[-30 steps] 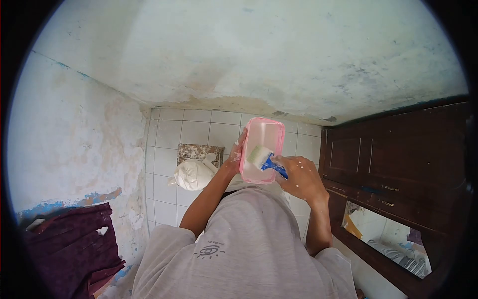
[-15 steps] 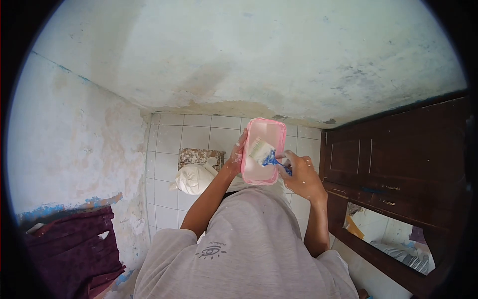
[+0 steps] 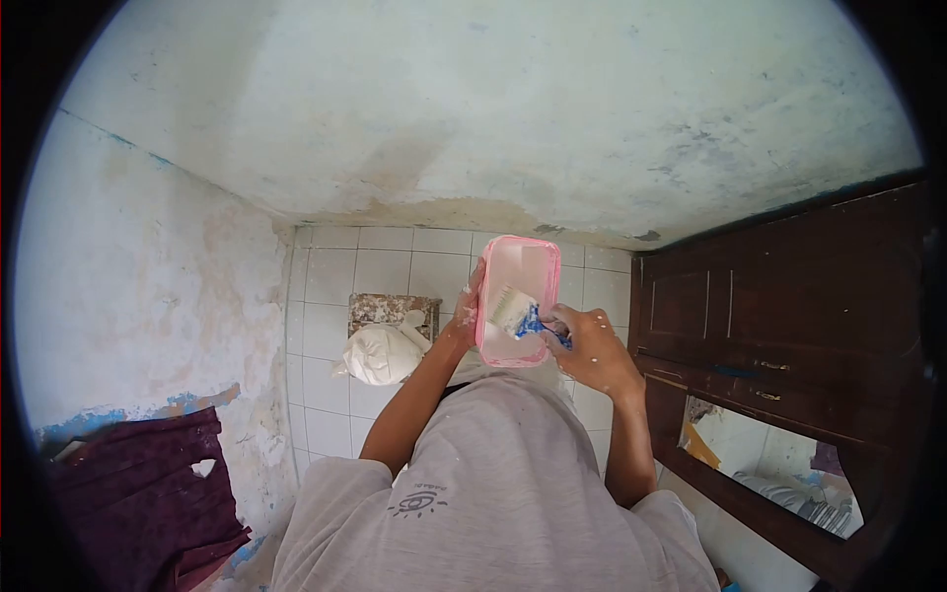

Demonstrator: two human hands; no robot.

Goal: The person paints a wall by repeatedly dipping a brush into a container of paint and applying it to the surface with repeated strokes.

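A pink plastic container point(image 3: 494, 356) with white paint inside is held up in front of my body. My left hand point(image 3: 469, 307) grips its left side, the fingers hidden behind the wall. In my right hand point(image 3: 594, 347) is a paintbrush point(image 3: 528, 320) with a blue handle, my fingers closed round the handle. The brush's pale, paint-coated bristles point up and left over the container's opening. White specks dot both hands.
A patchy, stained wall point(image 3: 513, 109) rises ahead. Below, on the tiled floor point(image 3: 330, 276), a white bag point(image 3: 383, 355) lies against a paint-spattered board point(image 3: 380, 308). A dark wooden cabinet point(image 3: 799, 306) with a mirror point(image 3: 769, 459) stands right; purple cloth point(image 3: 148, 483) hangs left.
The brush has dipped slightly lower in the container, and my right hand has shifted a little down and left with it. The container stays in my left hand.
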